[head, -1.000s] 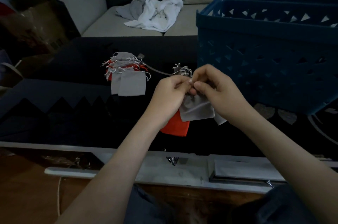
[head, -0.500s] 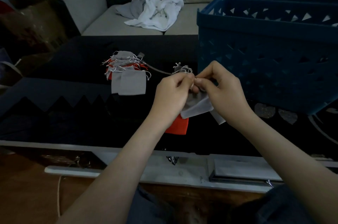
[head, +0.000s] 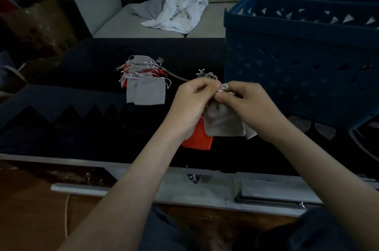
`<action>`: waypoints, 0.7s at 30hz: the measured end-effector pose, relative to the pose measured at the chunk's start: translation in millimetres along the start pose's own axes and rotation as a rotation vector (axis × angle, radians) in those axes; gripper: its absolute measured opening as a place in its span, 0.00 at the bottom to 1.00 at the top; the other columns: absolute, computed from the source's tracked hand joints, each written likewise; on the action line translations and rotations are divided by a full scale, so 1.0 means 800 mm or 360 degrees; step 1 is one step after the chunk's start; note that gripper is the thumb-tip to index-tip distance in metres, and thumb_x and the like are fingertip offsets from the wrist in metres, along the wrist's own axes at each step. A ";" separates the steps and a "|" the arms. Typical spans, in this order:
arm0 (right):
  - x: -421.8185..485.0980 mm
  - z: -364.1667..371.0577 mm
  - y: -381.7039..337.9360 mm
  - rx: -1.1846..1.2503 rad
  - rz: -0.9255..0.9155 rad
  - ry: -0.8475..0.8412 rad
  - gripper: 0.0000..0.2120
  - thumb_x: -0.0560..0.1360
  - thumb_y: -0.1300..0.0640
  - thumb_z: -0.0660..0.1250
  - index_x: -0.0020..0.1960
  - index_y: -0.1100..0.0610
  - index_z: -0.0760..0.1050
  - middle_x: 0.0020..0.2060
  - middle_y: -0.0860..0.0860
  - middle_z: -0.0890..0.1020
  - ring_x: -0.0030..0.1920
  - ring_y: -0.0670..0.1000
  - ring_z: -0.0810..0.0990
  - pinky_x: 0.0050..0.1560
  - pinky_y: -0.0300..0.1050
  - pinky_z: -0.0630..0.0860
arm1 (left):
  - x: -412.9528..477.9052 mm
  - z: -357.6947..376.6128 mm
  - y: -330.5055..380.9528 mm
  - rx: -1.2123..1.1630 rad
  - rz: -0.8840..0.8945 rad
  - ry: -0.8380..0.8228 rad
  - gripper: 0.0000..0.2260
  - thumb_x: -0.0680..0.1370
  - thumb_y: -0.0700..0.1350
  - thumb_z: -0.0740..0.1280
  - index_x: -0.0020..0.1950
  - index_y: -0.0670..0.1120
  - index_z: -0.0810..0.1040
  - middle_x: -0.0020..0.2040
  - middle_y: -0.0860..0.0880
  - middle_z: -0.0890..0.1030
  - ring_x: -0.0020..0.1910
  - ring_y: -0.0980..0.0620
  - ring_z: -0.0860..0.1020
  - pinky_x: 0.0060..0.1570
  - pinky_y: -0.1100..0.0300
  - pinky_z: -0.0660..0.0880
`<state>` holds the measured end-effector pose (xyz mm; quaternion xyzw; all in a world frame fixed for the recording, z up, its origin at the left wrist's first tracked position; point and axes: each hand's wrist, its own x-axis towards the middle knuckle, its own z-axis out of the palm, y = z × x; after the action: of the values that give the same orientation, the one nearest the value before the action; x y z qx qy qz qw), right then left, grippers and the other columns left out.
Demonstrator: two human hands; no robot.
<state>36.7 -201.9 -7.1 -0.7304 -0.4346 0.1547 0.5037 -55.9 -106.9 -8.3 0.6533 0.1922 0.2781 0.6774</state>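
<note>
A small grey drawstring pouch hangs between both hands above the dark table. My left hand pinches the pouch's top edge. My right hand pinches the same top, with a loop of white cord showing above its fingertips. An orange pouch lies on the table under my left hand, partly hidden. A further grey piece peeks out beneath my right hand. To the left sits a pile of grey and orange pouches with white cords.
A large blue plastic basket stands at the right on the black tabletop. Another small grey pouch lies just behind my hands. White and grey cloths lie on the sofa beyond. A white shelf edge runs below the table.
The grey pouch has swung from a tilted position to hang straight down. Both hands shifted slightly apart at its top, and a loop of cord now shows above my right fingers.
</note>
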 end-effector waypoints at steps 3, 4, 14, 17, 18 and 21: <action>0.000 -0.003 -0.001 0.0133 0.0052 0.0048 0.07 0.75 0.57 0.68 0.39 0.55 0.81 0.36 0.54 0.82 0.40 0.46 0.77 0.45 0.46 0.72 | 0.003 -0.001 -0.001 -0.0037 -0.0004 0.0021 0.07 0.78 0.38 0.64 0.43 0.42 0.81 0.37 0.48 0.81 0.40 0.56 0.78 0.42 0.65 0.75; -0.001 -0.004 -0.001 0.0174 0.0062 0.0036 0.08 0.76 0.57 0.67 0.38 0.53 0.81 0.34 0.51 0.81 0.39 0.45 0.77 0.44 0.45 0.72 | 0.004 -0.002 0.000 -0.0060 -0.0028 0.0013 0.07 0.78 0.39 0.65 0.43 0.41 0.81 0.38 0.47 0.81 0.41 0.53 0.78 0.44 0.63 0.75; -0.003 -0.008 -0.010 0.1069 0.0246 -0.0266 0.10 0.79 0.63 0.59 0.41 0.61 0.75 0.34 0.48 0.81 0.37 0.43 0.79 0.39 0.33 0.75 | 0.007 -0.006 0.007 -0.0597 -0.0247 -0.0168 0.06 0.77 0.38 0.63 0.46 0.38 0.79 0.39 0.45 0.79 0.38 0.54 0.78 0.44 0.64 0.77; -0.003 -0.008 -0.009 0.1120 0.0288 -0.0295 0.09 0.79 0.63 0.58 0.43 0.62 0.75 0.35 0.48 0.81 0.37 0.44 0.79 0.40 0.33 0.75 | 0.009 -0.016 0.008 -0.0436 -0.0195 -0.0243 0.06 0.77 0.39 0.63 0.43 0.41 0.80 0.38 0.46 0.79 0.39 0.54 0.78 0.45 0.64 0.76; -0.003 -0.009 -0.009 0.1074 0.0279 -0.0297 0.09 0.79 0.64 0.58 0.44 0.63 0.75 0.35 0.49 0.81 0.38 0.44 0.79 0.40 0.33 0.75 | 0.009 -0.019 0.007 -0.0348 -0.0144 -0.0282 0.06 0.76 0.40 0.64 0.42 0.42 0.80 0.38 0.47 0.79 0.41 0.54 0.78 0.46 0.64 0.76; -0.002 -0.010 -0.007 0.0901 0.0259 -0.0270 0.09 0.79 0.63 0.60 0.43 0.62 0.76 0.35 0.50 0.80 0.37 0.43 0.78 0.40 0.32 0.74 | 0.007 -0.027 0.007 -0.0010 0.0042 -0.0312 0.03 0.72 0.42 0.68 0.41 0.45 0.81 0.38 0.50 0.81 0.42 0.55 0.78 0.48 0.65 0.74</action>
<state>38.1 -207.5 0.7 -0.5779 -0.3548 0.3698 0.6351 -65.7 -87.0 -3.4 0.6778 0.1156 0.2224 0.6912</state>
